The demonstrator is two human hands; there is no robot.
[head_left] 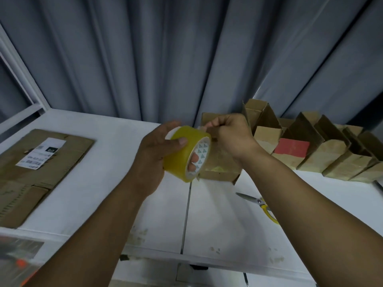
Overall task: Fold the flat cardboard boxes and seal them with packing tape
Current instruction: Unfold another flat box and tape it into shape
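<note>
Taping is just starting, by my reading. The left hand [154, 156] is gripping the yellow roll of packing tape [182, 156] above the white table [116, 162], fingers curled through its core, thumb on the outside. The right hand [230, 135] is pinching at the roll's top edge, seemingly on the free end. The folded brown cardboard box [220, 172] is sitting just behind. Next, a strip is needing peeling out and laying along the box's seam.

Forearms [99, 235], left hand [153, 156] and right hand [232, 137] apparently all bare.
</note>
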